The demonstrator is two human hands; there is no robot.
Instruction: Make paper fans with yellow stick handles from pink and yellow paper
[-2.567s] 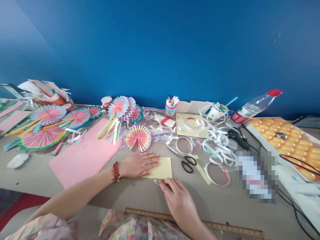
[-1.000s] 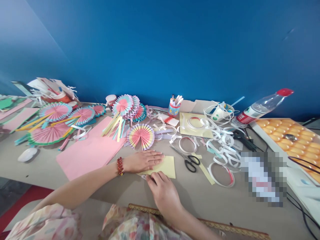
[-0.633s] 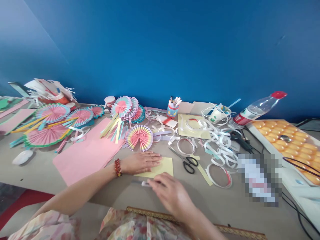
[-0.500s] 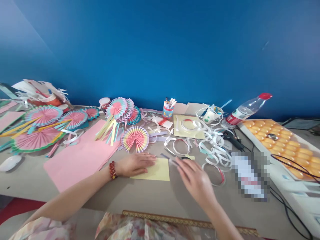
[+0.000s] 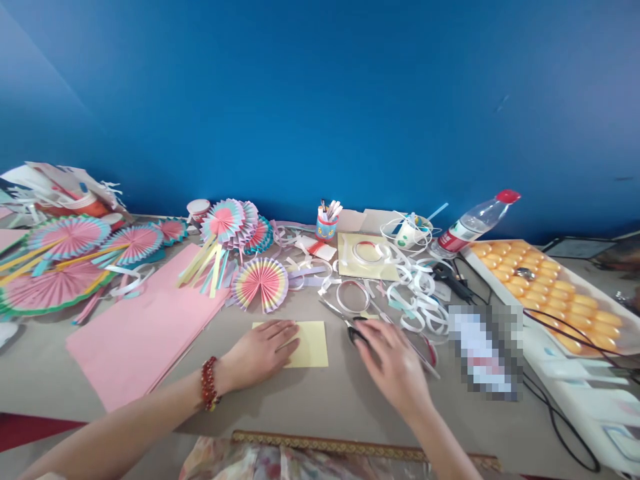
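My left hand lies flat with fingers stretched out on a folded-looking pale yellow sheet of paper, covering its left part. To the right of the sheet, my right hand has its fingers curled at the black handles of a pair of scissors. The scissors lie on the table with their blades pointing away to the upper left. Part of the handles is hidden under the fingers. Just beyond the paper sits a pleated paper fan in pink, yellow and lilac.
Pink sheets lie at left, below several paper rosettes. White paper strips curl in a heap at right. Farther back are a pen cup, a plastic bottle and a tray of yellow domes.
My right hand has left the thin silvery piece at the paper's edge and moved to the scissors. My left hand has shifted slightly toward me, still on the paper. The view has turned slightly right.
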